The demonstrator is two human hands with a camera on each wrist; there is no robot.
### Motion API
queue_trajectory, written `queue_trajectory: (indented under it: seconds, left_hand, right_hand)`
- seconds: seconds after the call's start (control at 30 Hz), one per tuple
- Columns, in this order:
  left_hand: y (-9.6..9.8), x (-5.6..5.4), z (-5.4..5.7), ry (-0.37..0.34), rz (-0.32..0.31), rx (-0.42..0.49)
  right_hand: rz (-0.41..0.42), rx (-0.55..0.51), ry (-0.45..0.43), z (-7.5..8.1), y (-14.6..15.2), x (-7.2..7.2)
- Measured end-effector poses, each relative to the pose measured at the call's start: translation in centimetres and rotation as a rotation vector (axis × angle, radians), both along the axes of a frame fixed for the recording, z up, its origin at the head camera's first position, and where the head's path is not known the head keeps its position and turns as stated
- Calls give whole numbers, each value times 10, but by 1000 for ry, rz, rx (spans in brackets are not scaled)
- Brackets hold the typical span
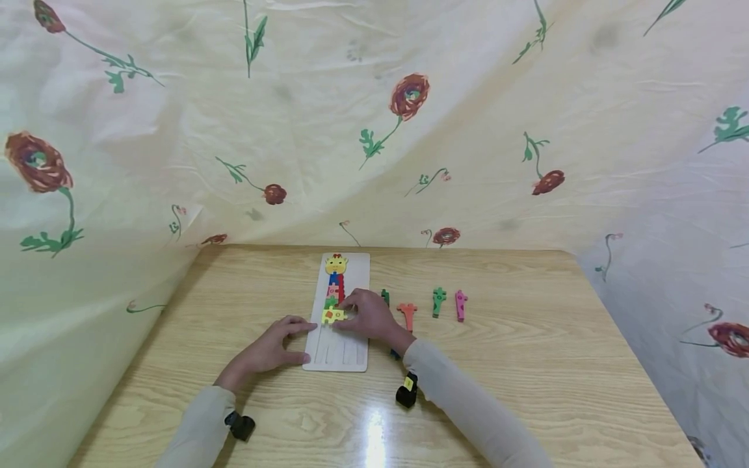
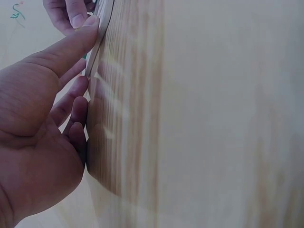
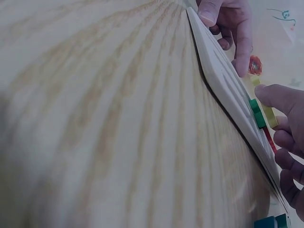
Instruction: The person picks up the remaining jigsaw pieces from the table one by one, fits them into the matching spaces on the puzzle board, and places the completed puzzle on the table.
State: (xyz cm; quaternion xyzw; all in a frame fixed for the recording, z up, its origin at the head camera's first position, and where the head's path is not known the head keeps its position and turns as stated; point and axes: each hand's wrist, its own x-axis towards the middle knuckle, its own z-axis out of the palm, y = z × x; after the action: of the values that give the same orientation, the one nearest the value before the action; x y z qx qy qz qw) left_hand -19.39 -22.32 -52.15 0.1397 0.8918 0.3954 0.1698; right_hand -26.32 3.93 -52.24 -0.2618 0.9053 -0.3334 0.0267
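Observation:
A white board point(image 1: 358, 276) lies on the table, with a giraffe's head piece point(image 1: 336, 264) at its far end. Below the head run blue, pink and green puzzle pieces point(image 1: 331, 291) with a red strip beside them. My right hand point(image 1: 373, 316) pinches a yellow puzzle piece point(image 1: 329, 316) at the near end of this row. In the right wrist view the yellow piece point(image 3: 270, 116) sits over the green piece point(image 3: 256, 114). My left hand point(image 1: 269, 344) touches the board's left edge with its thumb point(image 2: 71, 50) and fingers, thumb near the front corner.
Right of the board lie loose pieces: an orange one point(image 1: 407, 312), a green one point(image 1: 439, 302), a magenta one point(image 1: 461, 304) and a dark green one point(image 1: 385, 296). A blue piece point(image 1: 394, 355) is partly hidden by my right forearm. Flowered cloth point(image 1: 328, 130) hangs behind the table.

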Motion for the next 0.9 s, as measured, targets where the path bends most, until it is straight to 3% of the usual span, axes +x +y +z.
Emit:
queue_trajectory:
  seconds: [0.9]
  left_hand:
    - [-1, -1, -1, 15, -21, 10]
  right_hand:
    - [-4, 52, 54, 1, -2, 4]
